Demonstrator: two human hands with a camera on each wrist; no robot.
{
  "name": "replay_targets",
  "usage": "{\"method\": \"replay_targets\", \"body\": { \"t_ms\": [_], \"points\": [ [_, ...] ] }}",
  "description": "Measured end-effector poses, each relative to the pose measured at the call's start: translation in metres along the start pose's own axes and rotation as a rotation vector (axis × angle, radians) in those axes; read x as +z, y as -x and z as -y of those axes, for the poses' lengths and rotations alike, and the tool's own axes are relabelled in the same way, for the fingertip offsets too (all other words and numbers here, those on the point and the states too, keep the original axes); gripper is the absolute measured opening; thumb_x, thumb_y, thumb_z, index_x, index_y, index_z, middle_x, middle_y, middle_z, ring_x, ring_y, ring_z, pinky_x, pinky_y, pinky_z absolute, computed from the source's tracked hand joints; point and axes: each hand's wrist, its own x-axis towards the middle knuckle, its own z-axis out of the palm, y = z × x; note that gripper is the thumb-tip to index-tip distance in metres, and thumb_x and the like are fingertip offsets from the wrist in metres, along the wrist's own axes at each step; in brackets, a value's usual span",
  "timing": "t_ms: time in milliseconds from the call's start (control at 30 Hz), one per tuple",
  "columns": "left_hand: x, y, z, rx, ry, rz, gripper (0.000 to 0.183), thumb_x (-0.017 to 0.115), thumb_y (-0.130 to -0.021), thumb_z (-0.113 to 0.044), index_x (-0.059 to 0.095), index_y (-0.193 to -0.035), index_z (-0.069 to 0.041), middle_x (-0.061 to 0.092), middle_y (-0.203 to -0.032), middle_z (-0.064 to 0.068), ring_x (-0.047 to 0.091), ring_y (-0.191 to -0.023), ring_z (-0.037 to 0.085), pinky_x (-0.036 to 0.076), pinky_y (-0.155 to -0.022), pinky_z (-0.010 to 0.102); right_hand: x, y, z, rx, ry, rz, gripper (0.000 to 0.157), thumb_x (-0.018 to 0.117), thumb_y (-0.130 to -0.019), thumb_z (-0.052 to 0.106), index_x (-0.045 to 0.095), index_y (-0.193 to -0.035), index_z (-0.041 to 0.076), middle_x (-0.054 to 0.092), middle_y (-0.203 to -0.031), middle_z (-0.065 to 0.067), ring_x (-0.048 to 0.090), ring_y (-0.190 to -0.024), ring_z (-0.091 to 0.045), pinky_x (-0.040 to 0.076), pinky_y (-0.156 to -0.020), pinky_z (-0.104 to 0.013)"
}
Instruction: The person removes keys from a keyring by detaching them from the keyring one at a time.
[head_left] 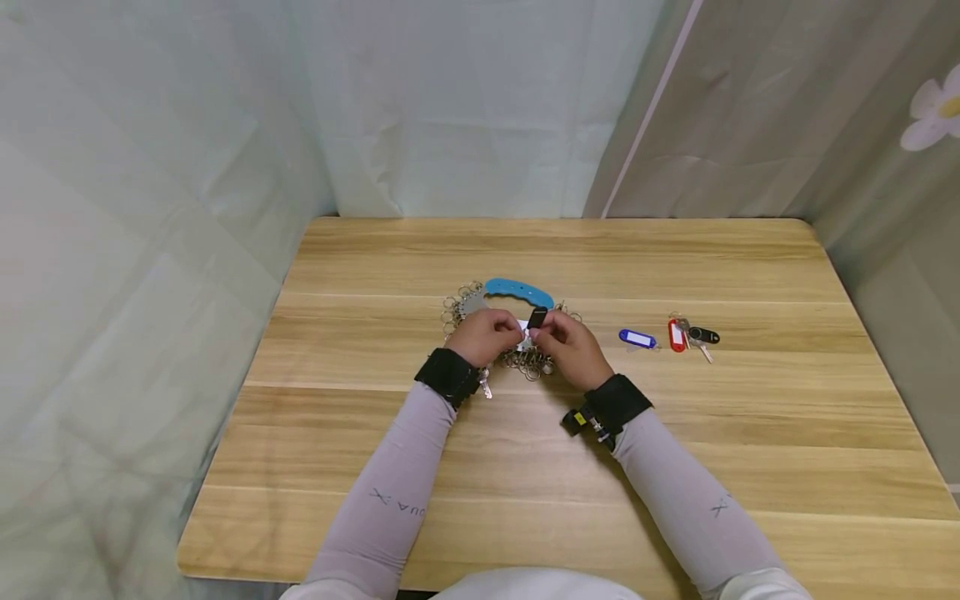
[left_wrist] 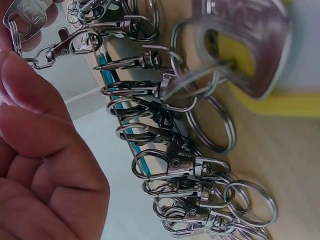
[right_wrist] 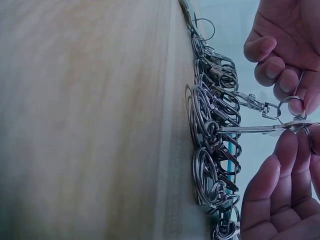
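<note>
In front of me is a metal key holder with a blue handle (head_left: 519, 291). Swivel clips and split rings (left_wrist: 252, 202) hang in a row along its bar. My left hand (head_left: 483, 335) pinches a split ring (right_wrist: 291, 98) linked to one swivel clip (right_wrist: 248, 101). My right hand (head_left: 576, 352) faces it, thumb and fingers pinching a flat metal key (right_wrist: 250, 129) right by that ring. A black tag (head_left: 537, 317) stands up at the right fingertips. In the left wrist view, another key (left_wrist: 265, 30) with a yellow tag (left_wrist: 280, 104) hangs close to the camera.
Right of the hands on the wooden table (head_left: 787, 450) lie a blue key tag (head_left: 637, 338), a red key tag (head_left: 677, 336) and a black fob (head_left: 703, 335) beside a loose key (head_left: 705, 353). Curtains (head_left: 480, 108) stand behind the table.
</note>
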Motion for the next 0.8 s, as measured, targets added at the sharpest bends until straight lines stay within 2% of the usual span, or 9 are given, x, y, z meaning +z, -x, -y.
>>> {"method": "replay_targets", "body": {
  "t_ms": [200,467,600,800],
  "points": [
    [-0.0001,-0.001,0.0008,-0.023,0.02,0.01,0.016,0.065,-0.093,-0.023,0.073,-0.098,-0.011,0.072,-0.088,0.002,0.058,-0.074,0.012,0.046,-0.067,0.024,-0.0003,-0.0006,-0.0007,-0.001,-0.002,0.004,0.016,0.061,-0.099,0.006,0.061,-0.103,-0.009,0.059,-0.086,-0.011,0.056,-0.077,-0.014,0.046,-0.071,-0.024],
    [-0.0002,-0.0029,0.0033,-0.028,0.052,0.023,0.011,0.067,-0.091,-0.019,0.072,-0.096,-0.01,0.067,-0.084,0.0,0.057,-0.072,0.011,0.046,-0.066,0.023,0.0004,-0.0005,-0.0012,-0.028,0.005,0.014,0.015,0.061,-0.099,0.005,0.061,-0.102,-0.009,0.061,-0.089,-0.019,0.057,-0.078,-0.013,0.047,-0.073,-0.023],
    [-0.0001,-0.0028,0.0033,-0.024,0.037,0.015,0.015,0.066,-0.093,-0.022,0.073,-0.098,-0.01,0.069,-0.087,0.0,0.057,-0.074,0.011,0.046,-0.068,0.024,0.0002,0.0001,-0.0001,-0.031,0.008,0.016,0.016,0.061,-0.099,0.006,0.061,-0.101,-0.009,0.061,-0.089,-0.023,0.057,-0.078,-0.015,0.046,-0.072,-0.023],
    [0.0007,-0.0028,0.0034,-0.02,0.042,0.009,0.016,0.064,-0.096,-0.022,0.074,-0.099,-0.009,0.07,-0.088,0.002,0.058,-0.076,0.012,0.046,-0.07,0.024,0.0003,-0.0003,-0.0001,-0.025,0.005,0.012,0.016,0.061,-0.1,0.006,0.06,-0.099,-0.01,0.061,-0.088,-0.022,0.057,-0.079,-0.018,0.046,-0.072,-0.023]
  ]
}}
